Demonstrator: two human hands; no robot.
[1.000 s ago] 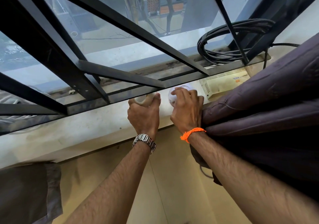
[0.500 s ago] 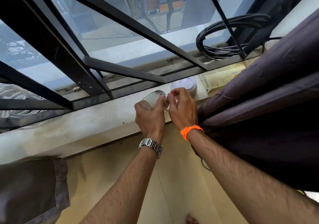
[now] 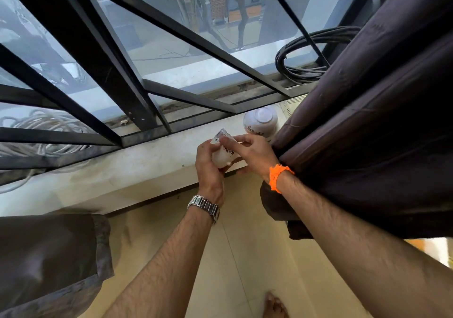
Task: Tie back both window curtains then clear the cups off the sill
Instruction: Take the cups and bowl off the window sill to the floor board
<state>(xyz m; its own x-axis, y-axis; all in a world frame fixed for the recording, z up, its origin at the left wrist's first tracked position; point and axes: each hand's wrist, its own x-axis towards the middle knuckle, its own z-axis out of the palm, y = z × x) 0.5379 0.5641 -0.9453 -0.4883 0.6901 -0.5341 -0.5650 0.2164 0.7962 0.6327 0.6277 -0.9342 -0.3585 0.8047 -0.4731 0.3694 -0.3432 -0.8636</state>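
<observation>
Right now I am holding one cup (image 3: 221, 152) just above the front edge of the sill (image 3: 137, 163), tipped on its side with its mouth pointing toward the window. It is looking like glazed white ceramic with a dark leaf print, so I am judging it light but stiff, slick and quick to chip if it knocks the sill; the safest hold is around the body, not the thin rim. My left hand (image 3: 208, 168) is wrapping the lower body, fingers curled close around it and carrying it. My right hand (image 3: 250, 149) is reaching across the top, thumb and forefinger pinching lightly near the rim, the remaining fingers loosely bent; whether it is bearing weight I cannot tell. The second cup (image 3: 260, 122) is sitting upside down farther back on the sill, just beside the gathered right curtain (image 3: 367, 121), and I am treating it as the one left to collect. The left curtain (image 3: 49, 256) is hanging below the sill at my left.
</observation>
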